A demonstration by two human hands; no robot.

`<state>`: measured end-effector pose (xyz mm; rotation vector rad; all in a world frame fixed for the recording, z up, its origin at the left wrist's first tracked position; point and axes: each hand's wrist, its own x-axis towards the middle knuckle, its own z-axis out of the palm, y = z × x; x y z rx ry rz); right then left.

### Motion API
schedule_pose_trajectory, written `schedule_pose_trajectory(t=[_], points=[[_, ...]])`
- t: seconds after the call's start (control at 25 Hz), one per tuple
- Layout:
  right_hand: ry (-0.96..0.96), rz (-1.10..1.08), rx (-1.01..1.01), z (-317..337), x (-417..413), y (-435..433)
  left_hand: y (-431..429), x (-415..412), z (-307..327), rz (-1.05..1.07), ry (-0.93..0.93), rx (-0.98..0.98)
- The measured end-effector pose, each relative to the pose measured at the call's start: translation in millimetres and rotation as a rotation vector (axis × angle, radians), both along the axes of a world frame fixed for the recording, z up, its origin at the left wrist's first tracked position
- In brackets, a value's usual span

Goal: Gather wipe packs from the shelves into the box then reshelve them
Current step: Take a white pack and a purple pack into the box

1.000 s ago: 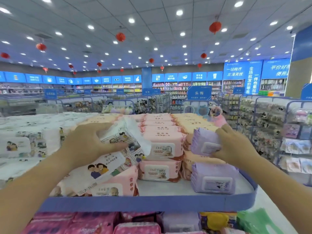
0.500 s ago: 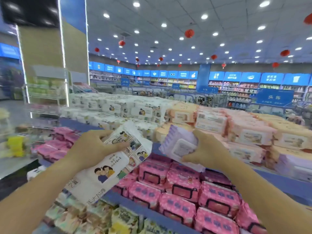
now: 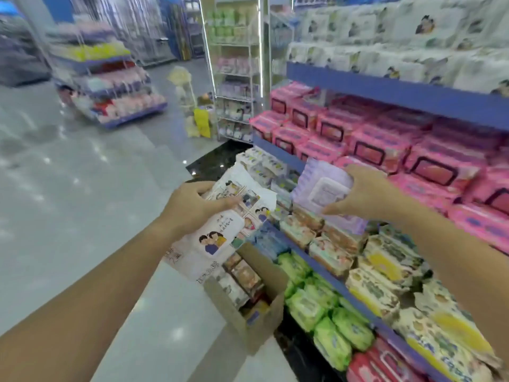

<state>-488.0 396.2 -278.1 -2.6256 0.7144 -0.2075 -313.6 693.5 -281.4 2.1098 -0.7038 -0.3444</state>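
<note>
Both hands now hover near the cardboard box (image 3: pixel 264 318): left hand (image 3: pixel 190 208) grips the white pack (image 3: pixel 220 232), right hand (image 3: pixel 366 194) pinches the purple pack (image 3: pixel 325 186).

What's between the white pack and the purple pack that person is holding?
In the head view, only open air separates the white pack from the purple pack; small shelved packs show behind the gap.

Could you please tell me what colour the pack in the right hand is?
The pack is pale purple; head view.
</note>
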Motion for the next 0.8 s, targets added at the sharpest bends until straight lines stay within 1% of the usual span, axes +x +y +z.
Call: schedule_pose_trajectory(t=[0.16,0.28,0.4,0.48,0.56,0.68,0.8], points=[[0.091,0.026,0.218,-89,108,29,37,84,-66,0.064,0.225,0.079],[0.155,-0.005,0.285,-145,167,48,56,145,-103,0.094,0.327,0.122],[0.278,-0.058,0.344,-187,215,75,65,211,-130,0.087,0.414,0.118],[0.366,-0.096,0.368,-218,243,93,67,256,-154,0.047,0.456,0.119],[0.41,-0.174,0.371,-260,272,115,72,302,-184,-0.019,0.493,0.133],[0.404,-0.337,0.405,-311,299,153,78,356,-221,-0.14,0.544,0.209],[0.396,-0.485,0.524,-348,317,184,69,397,-249,-0.253,0.546,0.321]])
